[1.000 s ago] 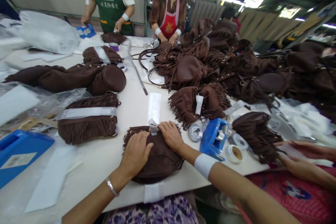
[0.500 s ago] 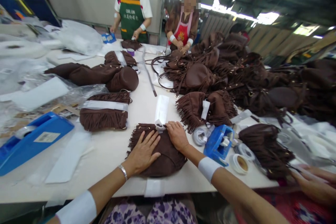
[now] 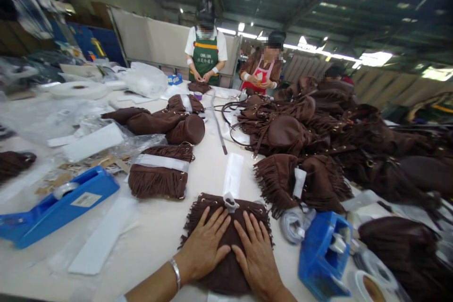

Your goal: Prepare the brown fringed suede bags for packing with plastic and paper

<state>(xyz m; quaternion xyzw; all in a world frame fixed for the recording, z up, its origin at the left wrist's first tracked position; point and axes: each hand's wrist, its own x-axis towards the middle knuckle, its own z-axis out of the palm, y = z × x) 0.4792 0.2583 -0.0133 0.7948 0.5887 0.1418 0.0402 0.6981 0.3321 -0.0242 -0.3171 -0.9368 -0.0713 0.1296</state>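
A brown fringed bag (image 3: 228, 269) lies flat on the white table (image 3: 152, 245), right in front of me. My left hand (image 3: 205, 244) rests palm down on its left half, fingers spread, a silver bracelet at the wrist. On the right half lies my right hand (image 3: 257, 255), also flat with fingers apart. The two thumbs nearly meet at the middle. Above the fingertips, a white wrapped piece (image 3: 230, 202) sits at the bag's top edge, and a white strip (image 3: 233, 172) extends beyond it. Neither hand grips anything.
Blue tape dispensers stand left (image 3: 88, 198) and right (image 3: 320, 255). A wrapped fringed bag (image 3: 159, 181) lies left, another fringed bag (image 3: 279, 179) right. A large heap of brown bags (image 3: 339, 122) fills the right side. Two people work across the table, one in a green apron (image 3: 205, 56).
My right hand has come off the bag's upper right edge and now lies flat on its front. The view has tilted up and shifted left, so the table's things appear lower and further right.
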